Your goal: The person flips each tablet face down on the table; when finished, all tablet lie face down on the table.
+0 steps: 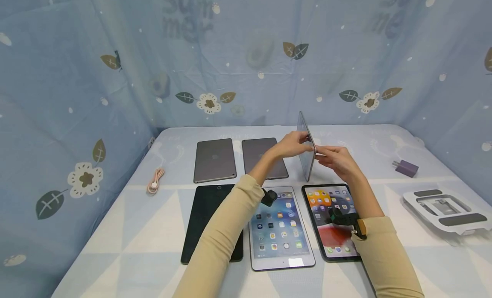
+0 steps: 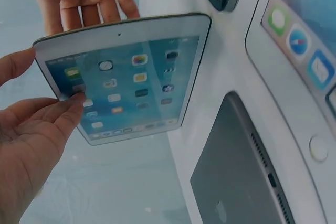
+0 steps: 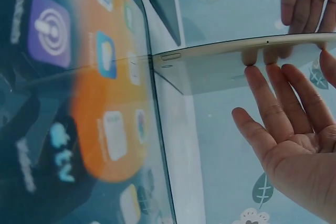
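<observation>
A white-framed tablet (image 2: 131,87) is held up on edge over the far side of the table, its lit screen facing left. My left hand (image 1: 292,144) grips it from the screen side. In the left wrist view the thumb (image 2: 16,66) is at one corner and the fingers lie over the glass near that edge. On the other side my right hand (image 3: 299,124) touches the tablet's back with its spread, nearly straight fingertips. Left of the raised tablet, a dark grey tablet (image 1: 257,148) lies back up.
A second grey tablet (image 1: 214,159), a black tablet (image 1: 203,212), a white lit tablet (image 1: 280,229) and a black-framed lit tablet (image 1: 326,223) lie in rows. A pink cable (image 1: 154,181) is at left; a purple charger (image 1: 405,168) and a white stand (image 1: 438,223) are at right.
</observation>
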### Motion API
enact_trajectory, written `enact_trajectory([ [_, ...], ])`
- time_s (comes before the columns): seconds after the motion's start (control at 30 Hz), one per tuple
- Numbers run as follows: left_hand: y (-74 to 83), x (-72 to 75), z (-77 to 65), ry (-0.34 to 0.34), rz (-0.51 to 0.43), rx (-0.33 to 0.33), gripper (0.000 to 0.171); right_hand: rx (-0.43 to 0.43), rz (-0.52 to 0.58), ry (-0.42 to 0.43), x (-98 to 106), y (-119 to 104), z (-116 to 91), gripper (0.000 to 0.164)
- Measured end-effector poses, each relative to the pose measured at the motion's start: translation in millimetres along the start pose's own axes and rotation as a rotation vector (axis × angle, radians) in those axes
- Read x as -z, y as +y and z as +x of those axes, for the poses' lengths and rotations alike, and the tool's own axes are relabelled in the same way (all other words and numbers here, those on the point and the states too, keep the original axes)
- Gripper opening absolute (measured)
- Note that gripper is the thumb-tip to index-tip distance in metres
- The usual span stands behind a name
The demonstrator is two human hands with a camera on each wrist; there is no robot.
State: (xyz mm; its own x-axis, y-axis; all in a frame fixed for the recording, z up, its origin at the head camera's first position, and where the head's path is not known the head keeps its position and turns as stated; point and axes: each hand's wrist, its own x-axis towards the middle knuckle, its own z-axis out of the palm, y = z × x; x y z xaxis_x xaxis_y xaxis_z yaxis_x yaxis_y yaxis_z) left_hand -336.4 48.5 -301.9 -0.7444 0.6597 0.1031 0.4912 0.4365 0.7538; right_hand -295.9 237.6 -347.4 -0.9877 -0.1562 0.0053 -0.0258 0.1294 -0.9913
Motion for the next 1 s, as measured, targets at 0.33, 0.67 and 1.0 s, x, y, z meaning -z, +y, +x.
enact_trajectory([
  [0.33, -3.1, 10.6, -8.4, -0.012, 0.021, 0.061, 0.086, -0.088, -0.111, -0.148, -7, 11, 7, 0.064],
  [0.67, -16.1, 28.1, -18.1, -0.027, 0.120, 0.048, 0.060, -0.107, -0.074, -0.304, -11, 23, 12, 0.064],
  [1.0, -21.3, 36.6, -28.7, -0.025, 0.197, 0.104, 0.053, -0.118, -0.148, -0.334, -17, 27, 14, 0.069],
])
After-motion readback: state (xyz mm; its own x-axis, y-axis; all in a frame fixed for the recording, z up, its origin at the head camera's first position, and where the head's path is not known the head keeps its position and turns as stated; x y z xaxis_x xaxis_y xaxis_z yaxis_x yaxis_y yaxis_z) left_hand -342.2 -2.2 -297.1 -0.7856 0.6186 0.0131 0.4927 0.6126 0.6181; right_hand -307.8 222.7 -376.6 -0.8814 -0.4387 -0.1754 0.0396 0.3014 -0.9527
